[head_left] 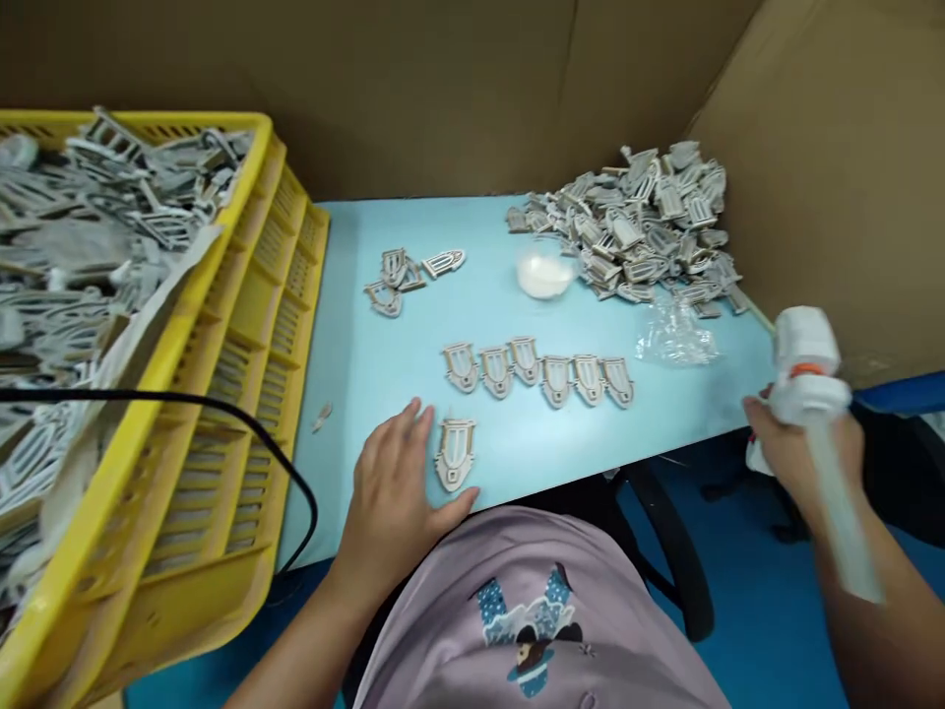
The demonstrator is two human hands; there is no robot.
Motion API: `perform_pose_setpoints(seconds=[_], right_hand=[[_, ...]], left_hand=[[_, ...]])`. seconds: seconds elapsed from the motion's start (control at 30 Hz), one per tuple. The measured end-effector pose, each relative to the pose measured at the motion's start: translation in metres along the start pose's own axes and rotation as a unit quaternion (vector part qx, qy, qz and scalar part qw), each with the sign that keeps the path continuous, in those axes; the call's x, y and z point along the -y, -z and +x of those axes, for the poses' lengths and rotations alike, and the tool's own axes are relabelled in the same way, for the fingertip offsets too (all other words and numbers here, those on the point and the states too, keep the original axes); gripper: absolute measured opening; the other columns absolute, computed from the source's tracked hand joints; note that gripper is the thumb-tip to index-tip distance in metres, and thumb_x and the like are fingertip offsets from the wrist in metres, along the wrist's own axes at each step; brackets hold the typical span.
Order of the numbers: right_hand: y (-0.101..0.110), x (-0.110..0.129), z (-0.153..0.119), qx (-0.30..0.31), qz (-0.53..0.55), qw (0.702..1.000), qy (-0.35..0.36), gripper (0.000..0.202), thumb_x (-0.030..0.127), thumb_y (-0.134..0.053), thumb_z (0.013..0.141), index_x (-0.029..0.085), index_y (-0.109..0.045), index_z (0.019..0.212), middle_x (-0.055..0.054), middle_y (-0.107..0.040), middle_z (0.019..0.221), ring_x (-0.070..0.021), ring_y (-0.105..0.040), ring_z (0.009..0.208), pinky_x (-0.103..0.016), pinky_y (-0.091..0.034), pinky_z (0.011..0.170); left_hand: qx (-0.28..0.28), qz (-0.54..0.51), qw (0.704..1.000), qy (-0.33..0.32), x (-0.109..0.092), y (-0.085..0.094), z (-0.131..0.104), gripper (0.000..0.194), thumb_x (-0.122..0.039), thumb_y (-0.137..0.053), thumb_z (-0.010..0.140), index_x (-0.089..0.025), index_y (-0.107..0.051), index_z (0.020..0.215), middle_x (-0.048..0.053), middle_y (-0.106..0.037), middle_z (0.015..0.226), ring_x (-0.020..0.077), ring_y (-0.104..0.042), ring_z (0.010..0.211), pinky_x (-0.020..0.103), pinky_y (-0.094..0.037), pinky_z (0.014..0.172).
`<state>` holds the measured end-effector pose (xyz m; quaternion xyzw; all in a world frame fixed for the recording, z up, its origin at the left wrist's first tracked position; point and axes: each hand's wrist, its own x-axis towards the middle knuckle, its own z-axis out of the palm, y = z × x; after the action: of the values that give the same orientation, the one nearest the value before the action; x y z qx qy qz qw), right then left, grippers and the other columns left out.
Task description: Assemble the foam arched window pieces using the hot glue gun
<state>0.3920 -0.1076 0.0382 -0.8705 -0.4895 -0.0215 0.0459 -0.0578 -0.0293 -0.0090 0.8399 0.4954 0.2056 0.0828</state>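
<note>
Wooden piece (455, 453) just beside left hand (391, 502), well apart from right hand (793, 448).

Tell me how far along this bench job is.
Done: six flat pieces lie in a row mid-table, three more sit apart behind them.
In hand: the left hand rests on the table, thumb and fingers flanking a single piece; the right hand grips a white tool off the table's edge.
Left: a big heap at the back right and a full yellow crate.
</note>
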Motion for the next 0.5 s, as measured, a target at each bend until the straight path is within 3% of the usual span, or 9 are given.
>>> perform_pose_setpoints(seconds=[0.1, 0.27, 0.37, 0.43, 0.5], right_hand=[[-0.011, -0.001, 0.003, 0.006, -0.036, 0.999, -0.04, 0.043, 0.054, -0.044, 0.091, 0.014, -0.056, 0.102, -0.021, -0.064, 0.093, -0.0346, -0.061, 0.084, -0.04, -0.04, 0.063], [-0.027, -0.005, 0.025, 0.03, -0.084, 0.996, -0.029, 0.041, 0.05, -0.052, 0.087, 0.012, -0.056, 0.102, -0.023, -0.063, 0.102, -0.0394, -0.058, 0.099, -0.042, -0.039, 0.071], [-0.024, -0.005, 0.044, 0.07, -0.089, 0.993, 0.014, 0.044, 0.053, -0.049, 0.089, 0.011, -0.056, 0.103, -0.025, -0.063, 0.104, -0.0376, -0.058, 0.099, -0.042, -0.039, 0.075], [-0.018, -0.003, 0.055, 0.105, -0.082, 0.989, 0.056, 0.045, 0.056, -0.044, 0.092, 0.013, -0.057, 0.095, -0.022, -0.064, 0.095, -0.033, -0.059, 0.089, -0.04, -0.039, 0.073], [-0.017, -0.003, 0.064, 0.127, -0.078, 0.985, 0.086, 0.043, 0.055, -0.043, 0.093, 0.016, -0.056, 0.083, -0.019, -0.063, 0.082, -0.0286, -0.057, 0.075, -0.039, -0.04, 0.068]], left_hand=[[-0.025, 0.06, 0.997, 0.036, -0.003, -0.005, -0.006, 0.085, -0.062, -0.071, 0.079, -0.018, -0.039, 0.143, 0.024, -0.048, 0.143, 0.0468, -0.042, 0.132, 0.066, -0.04, 0.104], [-0.021, 0.034, 0.998, 0.044, -0.005, -0.003, -0.001, 0.04, -0.049, -0.068, 0.086, -0.021, -0.06, 0.113, 0.015, -0.063, 0.121, 0.0382, -0.054, 0.119, 0.06, -0.044, 0.103], [0.0, -0.05, 0.993, 0.111, -0.01, 0.008, 0.005, 0.034, -0.043, -0.067, 0.086, -0.021, -0.062, 0.112, 0.011, -0.068, 0.112, 0.0319, -0.061, 0.106, 0.053, -0.05, 0.096], [0.011, -0.141, 0.974, 0.177, -0.017, 0.019, 0.007, 0.037, -0.04, -0.067, 0.084, -0.021, -0.063, 0.115, 0.008, -0.071, 0.104, 0.0247, -0.066, 0.089, 0.042, -0.056, 0.081], [0.003, -0.235, 0.952, 0.198, -0.026, 0.03, 0.006, 0.043, -0.035, -0.069, 0.082, -0.019, -0.062, 0.121, 0.006, -0.072, 0.099, 0.0202, -0.066, 0.082, 0.033, -0.055, 0.074]])
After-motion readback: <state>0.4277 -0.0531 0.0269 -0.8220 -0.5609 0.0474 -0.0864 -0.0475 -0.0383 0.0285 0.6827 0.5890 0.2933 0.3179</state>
